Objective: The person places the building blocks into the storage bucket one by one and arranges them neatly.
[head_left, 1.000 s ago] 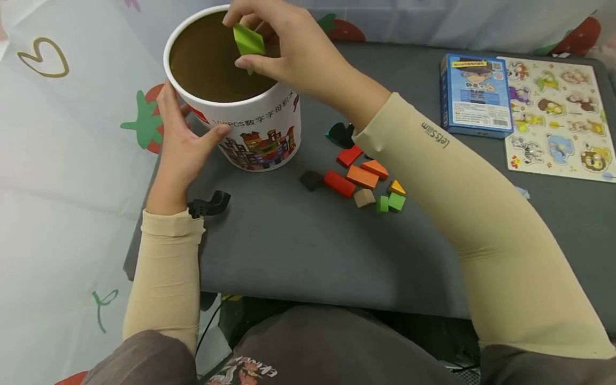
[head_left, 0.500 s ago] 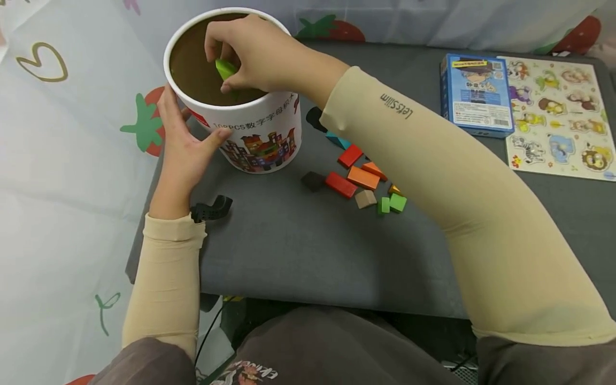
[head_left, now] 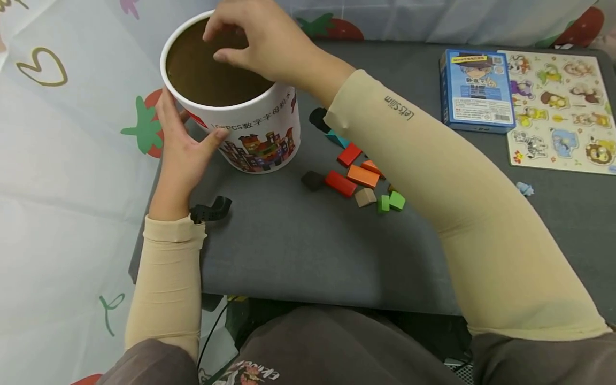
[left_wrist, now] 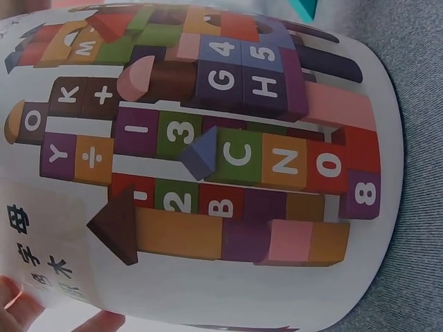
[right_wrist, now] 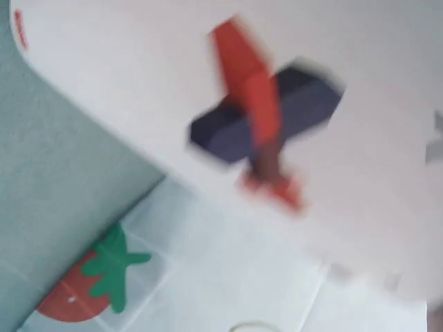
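Note:
A large white bucket [head_left: 262,131], printed with a colourful block castle, stands at the table's back left in the head view. My left hand [head_left: 182,152] holds its left side, thumb across the front and fingers around the wall. In the left wrist view the bucket's printed wall [left_wrist: 235,159] fills the picture, with fingertips at the lower left. Over the opening, my right hand [head_left: 260,40] has thumb and fingers spread apart, holding nothing visible. The bucket's brown interior [head_left: 212,75] shows, but its bottom is hidden. The right wrist view is blurred and shows the bucket's printed wall [right_wrist: 138,83].
Several small blocks lie right of the bucket, among them a red block [head_left: 340,184], an orange block [head_left: 363,176] and a green block [head_left: 397,200]. A blue box [head_left: 477,91] overlaps an animal puzzle board [head_left: 560,109] at the back right. A patterned curtain [head_left: 72,176] borders the left.
The right hand lowered a green block into the bucket and let it go. It has since risen with fingers apart, and the block is out of sight. The left hand stays put.

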A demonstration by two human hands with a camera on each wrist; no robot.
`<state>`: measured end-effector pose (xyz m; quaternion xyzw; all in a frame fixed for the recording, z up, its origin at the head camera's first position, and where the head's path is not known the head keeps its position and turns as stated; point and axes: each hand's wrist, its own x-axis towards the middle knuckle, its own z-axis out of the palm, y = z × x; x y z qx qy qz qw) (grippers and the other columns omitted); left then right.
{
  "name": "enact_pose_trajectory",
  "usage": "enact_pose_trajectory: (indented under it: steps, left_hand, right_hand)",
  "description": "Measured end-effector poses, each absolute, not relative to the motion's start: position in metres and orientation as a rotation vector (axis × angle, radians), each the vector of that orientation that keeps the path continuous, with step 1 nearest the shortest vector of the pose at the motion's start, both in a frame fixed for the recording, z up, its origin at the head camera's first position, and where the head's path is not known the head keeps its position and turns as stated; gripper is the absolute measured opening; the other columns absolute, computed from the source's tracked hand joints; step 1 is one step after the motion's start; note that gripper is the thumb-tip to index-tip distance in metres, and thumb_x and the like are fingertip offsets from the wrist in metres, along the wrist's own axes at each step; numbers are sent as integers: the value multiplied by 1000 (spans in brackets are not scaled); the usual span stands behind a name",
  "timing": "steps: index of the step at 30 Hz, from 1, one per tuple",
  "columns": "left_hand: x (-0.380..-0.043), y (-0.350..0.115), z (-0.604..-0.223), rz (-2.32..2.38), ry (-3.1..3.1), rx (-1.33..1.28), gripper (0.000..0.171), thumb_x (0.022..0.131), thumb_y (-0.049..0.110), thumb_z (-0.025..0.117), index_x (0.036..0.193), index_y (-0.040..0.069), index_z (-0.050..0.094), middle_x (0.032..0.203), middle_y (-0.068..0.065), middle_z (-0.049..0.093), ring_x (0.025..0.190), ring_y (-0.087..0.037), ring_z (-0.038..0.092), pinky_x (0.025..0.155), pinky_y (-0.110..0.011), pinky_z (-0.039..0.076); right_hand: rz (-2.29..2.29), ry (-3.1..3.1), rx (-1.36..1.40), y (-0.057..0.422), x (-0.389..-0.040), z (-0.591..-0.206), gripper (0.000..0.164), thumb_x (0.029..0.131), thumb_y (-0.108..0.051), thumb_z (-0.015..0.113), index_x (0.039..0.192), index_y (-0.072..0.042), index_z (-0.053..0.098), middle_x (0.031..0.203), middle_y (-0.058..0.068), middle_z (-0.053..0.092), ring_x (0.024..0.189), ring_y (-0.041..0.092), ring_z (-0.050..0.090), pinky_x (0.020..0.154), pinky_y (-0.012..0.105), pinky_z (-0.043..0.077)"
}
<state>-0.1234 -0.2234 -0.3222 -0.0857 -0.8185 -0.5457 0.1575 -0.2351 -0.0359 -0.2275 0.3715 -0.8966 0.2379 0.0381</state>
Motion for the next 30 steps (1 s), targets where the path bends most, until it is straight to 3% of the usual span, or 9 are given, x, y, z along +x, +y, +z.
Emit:
enact_pose_trajectory:
  steps: [6, 10, 16, 23, 30]
  left_hand:
    - [-125, -229, -320, -1555, -2355, -236, 115, 70, 63, 73, 154, 15, 8, 150, 6, 15, 134, -16, 24, 108, -34, 24]
    - [-124, -235, -319, -1567, -2358, -205, 111, 72, 59, 74, 153, 20, 11, 149, 8, 16, 133, -19, 25, 108, -37, 24]
    - [-125, -242, -318, -1565, -2358, -179, 106, 72, 58, 75, 152, 24, 14, 147, 8, 18, 133, -22, 27, 108, -42, 23]
    - [-124, -241, -317, -1557, -2349, -200, 110, 71, 60, 74, 153, 19, 13, 148, 5, 17, 133, -21, 25, 109, -38, 24]
    - [-122, -241, -318, -1566, -2366, -169, 109, 71, 61, 74, 153, 24, 12, 148, 6, 17, 134, -24, 26, 109, -45, 21]
  right_hand:
    - [1221, -2636, 620, 29, -249, -238, 33, 95, -35, 56, 121, -16, 60, 98, -3, 52, 84, 7, 44, 75, 21, 37]
    - [1327, -2743, 490, 71, -261, -269, 28, 96, -33, 56, 117, -15, 62, 99, -2, 51, 85, 9, 44, 77, 24, 37]
    - [1057, -3052, 620, 101, -260, -318, 35, 96, -37, 55, 119, -13, 62, 109, 3, 54, 95, 15, 49, 81, 28, 42]
    - [920, -3301, 864, 114, -258, -352, 29, 95, -24, 61, 120, -10, 62, 117, 9, 53, 106, 24, 54, 90, 38, 44]
    - [774, -3397, 993, 115, -256, -374, 30, 94, -17, 62, 124, -11, 62, 116, 12, 46, 106, 28, 49, 92, 41, 41]
